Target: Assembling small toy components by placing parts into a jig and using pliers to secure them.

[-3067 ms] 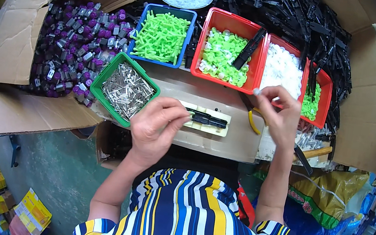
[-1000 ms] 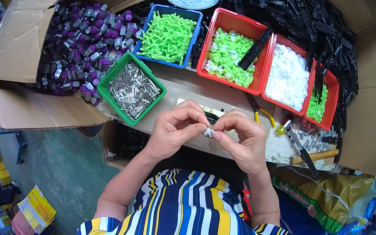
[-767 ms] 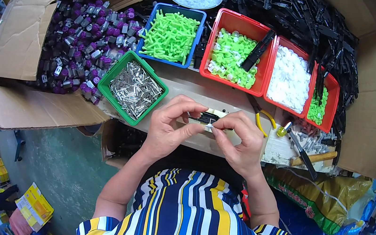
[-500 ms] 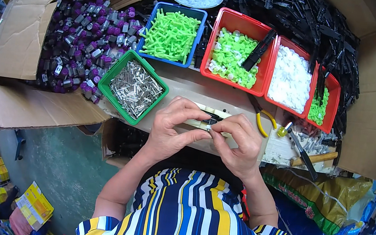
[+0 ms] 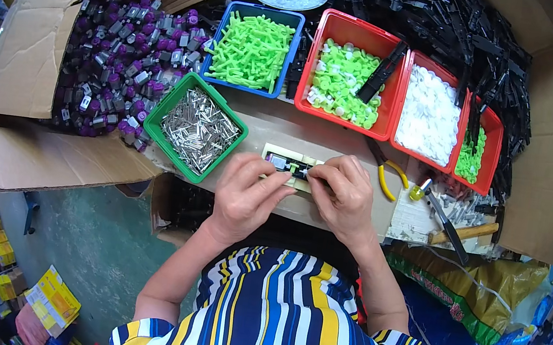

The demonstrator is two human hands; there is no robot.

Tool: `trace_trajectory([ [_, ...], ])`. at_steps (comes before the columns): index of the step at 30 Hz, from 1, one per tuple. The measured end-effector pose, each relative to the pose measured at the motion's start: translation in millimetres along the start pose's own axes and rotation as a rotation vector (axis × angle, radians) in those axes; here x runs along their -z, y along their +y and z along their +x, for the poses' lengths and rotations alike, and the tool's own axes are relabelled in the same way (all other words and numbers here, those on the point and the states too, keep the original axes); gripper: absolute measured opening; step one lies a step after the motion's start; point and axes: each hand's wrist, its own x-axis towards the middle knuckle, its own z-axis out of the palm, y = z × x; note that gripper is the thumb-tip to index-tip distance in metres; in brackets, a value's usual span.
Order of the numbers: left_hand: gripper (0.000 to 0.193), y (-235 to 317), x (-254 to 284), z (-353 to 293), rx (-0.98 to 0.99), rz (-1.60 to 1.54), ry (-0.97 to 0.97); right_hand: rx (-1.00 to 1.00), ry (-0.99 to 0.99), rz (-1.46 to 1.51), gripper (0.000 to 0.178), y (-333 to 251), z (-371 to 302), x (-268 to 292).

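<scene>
A cream holding block (image 5: 309, 159) lies on the bench before me, with a black plastic housing (image 5: 301, 174) in it. Inside the housing sit a small grey motor (image 5: 278, 162) at the left end and a bright green part (image 5: 293, 168) near the middle. My left hand (image 5: 246, 193) is closed, its thumb and forefinger together over the block's near edge, touching the housing. My right hand (image 5: 344, 197) pinches at the housing's right end, beside a tiny white piece. The fingers cover whatever either hand grips.
Behind stand a green bin (image 5: 150, 126) of metal pins, a blue bin (image 5: 217, 31) of green sticks, and red bins (image 5: 315, 46) of green and white pieces. Purple-and-grey motors (image 5: 122, 47) fill a carton at left. Pliers (image 5: 387, 180) and a screwdriver (image 5: 447, 226) lie right. Black housings (image 5: 442, 27) heap at back.
Both hands have come down slightly and my left fingers have drawn back, so the block's left end, the motor and the green part now show. The small white piece is lower in the housing.
</scene>
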Motion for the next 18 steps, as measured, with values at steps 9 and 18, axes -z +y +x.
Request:
trace_trajectory([
  [9,0.031,-1,-9,-12,-0.192,0.153,-0.071,-0.001,-0.106,-0.020,0.011,-6,8,2],
  [18,0.030,-8,-10,-16,-0.225,0.254,-0.116,0.042,-0.117,-0.142,0.014,-15,11,2],
])
